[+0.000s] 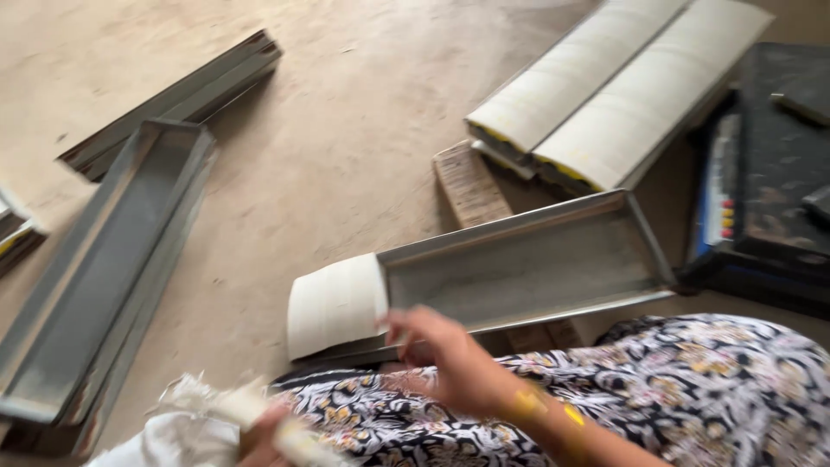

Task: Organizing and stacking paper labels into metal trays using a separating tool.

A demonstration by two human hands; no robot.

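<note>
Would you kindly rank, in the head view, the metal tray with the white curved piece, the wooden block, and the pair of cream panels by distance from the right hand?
From the right hand:
1. Metal tray, at the fingers, directly above.
2. Wooden block, beyond the tray, centre.
3. Cream panels, farthest, upper right.

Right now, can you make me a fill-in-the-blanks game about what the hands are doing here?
1. The right hand reaches to a metal ____ lying on the lap.
2. The white pad sits at the tray's ____ end.
3. The left hand grips a white ____.
4. Two long white pieces lie side by side on the ____.

Missing words: tray; left; cloth; floor
</note>
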